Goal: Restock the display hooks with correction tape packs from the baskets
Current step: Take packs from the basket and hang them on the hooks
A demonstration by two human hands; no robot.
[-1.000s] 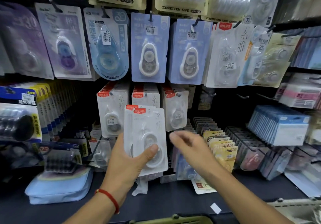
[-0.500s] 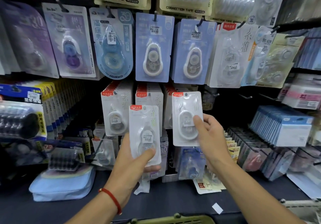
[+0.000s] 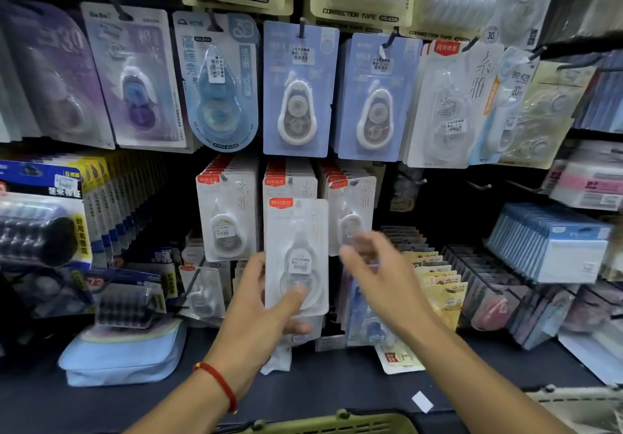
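Left hand gripping; right hand open, blurred.

right hand blurred, green basket cut off – bottom edge

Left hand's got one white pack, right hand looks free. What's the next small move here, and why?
Probably lift the white pack in the left hand and thread its top hole onto the middle hook's stack right behind it. The pack is upright and sits just below that row of matching red-labelled packs, and the right hand, blurred and holding nothing, is near enough to steady it.
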